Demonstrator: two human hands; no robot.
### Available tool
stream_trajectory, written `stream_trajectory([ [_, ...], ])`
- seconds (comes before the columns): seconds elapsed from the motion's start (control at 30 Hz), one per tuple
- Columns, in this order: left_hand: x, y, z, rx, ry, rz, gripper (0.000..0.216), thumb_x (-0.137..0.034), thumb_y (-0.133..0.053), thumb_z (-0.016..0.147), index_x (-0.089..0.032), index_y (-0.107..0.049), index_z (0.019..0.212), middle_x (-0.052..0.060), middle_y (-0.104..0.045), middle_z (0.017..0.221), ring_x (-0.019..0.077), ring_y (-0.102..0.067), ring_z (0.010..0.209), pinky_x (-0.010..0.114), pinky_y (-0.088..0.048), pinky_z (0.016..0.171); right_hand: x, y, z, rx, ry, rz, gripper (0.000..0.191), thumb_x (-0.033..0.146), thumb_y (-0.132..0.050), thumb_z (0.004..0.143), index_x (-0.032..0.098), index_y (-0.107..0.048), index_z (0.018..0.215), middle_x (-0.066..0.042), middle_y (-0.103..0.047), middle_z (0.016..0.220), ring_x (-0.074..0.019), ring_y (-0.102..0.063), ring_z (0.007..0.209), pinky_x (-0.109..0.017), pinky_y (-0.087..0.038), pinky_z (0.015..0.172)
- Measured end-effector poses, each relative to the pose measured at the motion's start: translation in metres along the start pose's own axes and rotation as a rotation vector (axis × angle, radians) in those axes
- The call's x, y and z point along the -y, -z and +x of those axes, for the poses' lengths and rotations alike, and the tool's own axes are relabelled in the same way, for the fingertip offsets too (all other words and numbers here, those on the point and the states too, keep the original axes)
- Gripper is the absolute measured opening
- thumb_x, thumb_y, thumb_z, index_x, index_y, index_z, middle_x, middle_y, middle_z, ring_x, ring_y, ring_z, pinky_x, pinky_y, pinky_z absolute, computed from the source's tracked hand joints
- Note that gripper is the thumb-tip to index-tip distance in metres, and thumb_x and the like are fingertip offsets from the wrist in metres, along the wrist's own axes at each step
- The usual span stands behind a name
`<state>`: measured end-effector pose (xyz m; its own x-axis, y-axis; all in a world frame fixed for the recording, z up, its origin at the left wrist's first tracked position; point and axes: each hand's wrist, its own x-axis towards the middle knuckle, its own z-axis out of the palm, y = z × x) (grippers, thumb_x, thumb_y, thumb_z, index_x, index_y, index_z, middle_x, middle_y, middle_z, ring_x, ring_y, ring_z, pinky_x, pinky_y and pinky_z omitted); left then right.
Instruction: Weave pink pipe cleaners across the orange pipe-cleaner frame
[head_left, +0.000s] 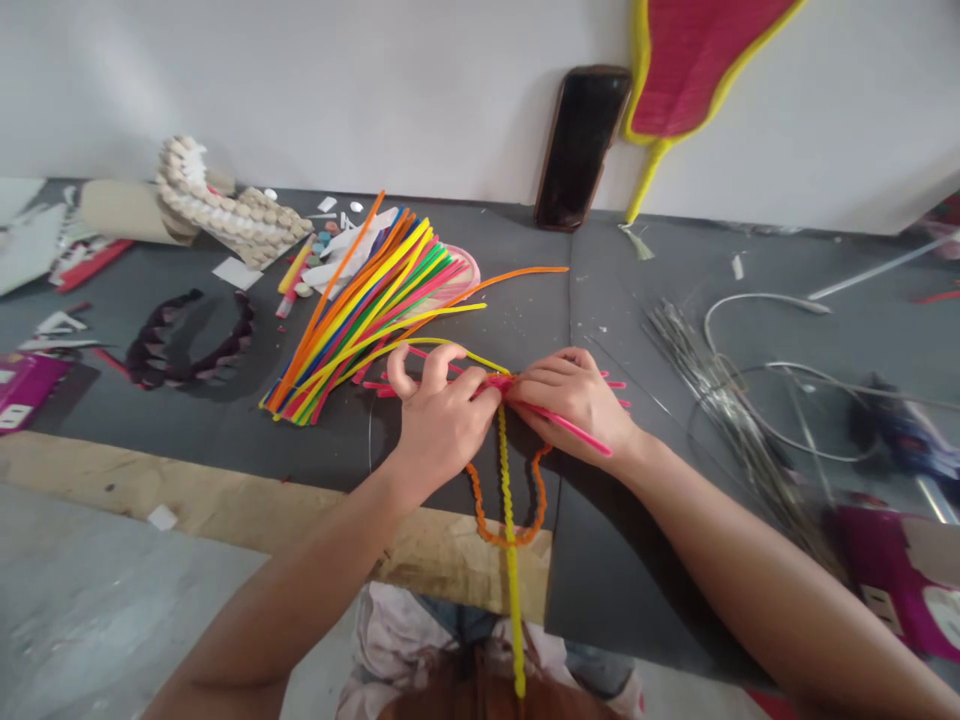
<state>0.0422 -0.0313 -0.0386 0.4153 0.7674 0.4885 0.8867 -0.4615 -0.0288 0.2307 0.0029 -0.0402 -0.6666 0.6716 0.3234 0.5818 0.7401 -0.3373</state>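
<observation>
Both hands meet over the dark table, pinching pink pipe cleaners where they cross. My left hand presses thumb and index finger together there, its other fingers raised and curled. Opposite it, my right hand is closed round the same pink stems; one end sticks out below the palm. A twisted yellow pipe cleaner runs from the join down toward my lap. Behind it hangs a U-shaped loop of twisted orange pipe cleaner. The join itself is mostly hidden by my fingers.
A fan of coloured pipe cleaners lies left of my hands. Farther left are a dark scalloped band and a beaded curved piece. A phone leans on the wall. Wires and a glue gun lie right.
</observation>
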Motion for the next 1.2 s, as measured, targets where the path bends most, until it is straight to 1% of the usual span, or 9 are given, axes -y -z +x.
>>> stream_trajectory([
  [0.27,-0.0003,0.0033,0.001,0.057,0.075,-0.11,0.017,-0.019,-0.059,0.084,-0.029,-0.071,0.076,0.0,-0.071,0.079,0.031,-0.05,0.112,0.064,-0.011,0.104,-0.005,0.0024,-0.0034,0.049,0.11,-0.069,0.022,0.021,-0.049,0.096,0.022,-0.069,0.086,-0.003,-0.074,0.097,-0.0178,-0.063,0.092,-0.035,-0.035,0.087],
  [0.43,-0.0001,0.0035,0.0011,0.081,0.113,-0.128,0.017,-0.02,-0.06,0.082,-0.028,-0.071,0.072,0.001,-0.073,0.086,0.0327,-0.049,0.112,0.064,-0.015,0.102,-0.0061,0.0032,-0.0039,0.071,0.154,-0.083,0.022,0.02,-0.05,0.095,0.021,-0.07,0.087,-0.005,-0.073,0.096,-0.0195,-0.062,0.092,-0.037,-0.037,0.086],
  [0.53,0.0014,0.0029,0.0003,0.08,0.115,-0.112,0.016,-0.019,-0.06,0.083,-0.028,-0.071,0.075,0.001,-0.074,0.085,0.0321,-0.05,0.111,0.064,-0.017,0.101,-0.006,0.0038,-0.0039,0.077,0.151,-0.082,0.022,0.02,-0.049,0.095,0.021,-0.069,0.088,-0.005,-0.073,0.096,-0.0194,-0.062,0.093,-0.036,-0.038,0.085],
  [0.63,0.0044,0.0027,-0.0009,0.059,0.079,-0.107,0.019,-0.016,-0.06,0.085,-0.031,-0.072,0.085,-0.001,-0.075,0.081,0.0298,-0.052,0.11,0.062,-0.017,0.101,-0.0061,0.0043,-0.0035,0.073,0.139,-0.066,0.022,0.02,-0.047,0.096,0.021,-0.069,0.091,-0.005,-0.073,0.097,-0.0184,-0.063,0.094,-0.034,-0.038,0.083],
  [0.7,0.0062,0.0022,-0.0014,0.031,0.063,-0.108,0.023,-0.015,-0.059,0.086,-0.034,-0.072,0.088,-0.003,-0.075,0.081,0.0282,-0.053,0.111,0.062,-0.015,0.102,-0.0059,0.0042,-0.0027,0.059,0.127,-0.05,0.023,0.02,-0.046,0.096,0.021,-0.069,0.093,-0.004,-0.074,0.096,-0.0175,-0.063,0.092,-0.033,-0.039,0.082],
  [0.8,0.0068,0.0003,-0.0014,0.011,0.043,-0.102,0.023,-0.016,-0.06,0.086,-0.035,-0.072,0.086,-0.003,-0.075,0.086,0.0271,-0.052,0.111,0.061,-0.015,0.103,-0.0051,0.0024,-0.0009,0.041,0.108,-0.05,0.023,0.022,-0.045,0.097,0.022,-0.068,0.094,-0.003,-0.073,0.092,-0.017,-0.062,0.091,-0.032,-0.038,0.08],
  [0.9,0.0053,-0.0018,-0.0004,0.012,0.026,-0.072,0.019,-0.018,-0.06,0.087,-0.032,-0.071,0.082,-0.003,-0.074,0.084,0.0268,-0.053,0.108,0.061,-0.016,0.102,-0.0038,-0.0013,0.001,0.037,0.082,-0.103,0.022,0.023,-0.046,0.097,0.022,-0.068,0.092,-0.003,-0.072,0.088,-0.0176,-0.06,0.089,-0.032,-0.037,0.079],
  [1.03,0.0035,-0.0027,0.0003,0.049,0.033,-0.057,0.022,-0.018,-0.055,0.09,-0.031,-0.07,0.08,-0.003,-0.072,0.082,0.0266,-0.051,0.109,0.062,-0.017,0.102,-0.0027,-0.0052,0.0022,0.045,0.072,-0.162,0.023,0.024,-0.046,0.097,0.021,-0.067,0.089,-0.004,-0.069,0.085,-0.0178,-0.057,0.086,-0.032,-0.035,0.077],
  [1.2,0.0039,-0.0017,-0.0014,0.09,0.043,-0.097,0.024,-0.018,-0.052,0.092,-0.032,-0.069,0.081,-0.002,-0.071,0.085,0.0271,-0.049,0.113,0.066,-0.017,0.103,-0.0014,-0.0049,0.0022,0.054,0.055,-0.181,0.022,0.026,-0.048,0.097,0.02,-0.067,0.089,-0.004,-0.07,0.087,-0.0182,-0.056,0.087,-0.031,-0.034,0.076],
])
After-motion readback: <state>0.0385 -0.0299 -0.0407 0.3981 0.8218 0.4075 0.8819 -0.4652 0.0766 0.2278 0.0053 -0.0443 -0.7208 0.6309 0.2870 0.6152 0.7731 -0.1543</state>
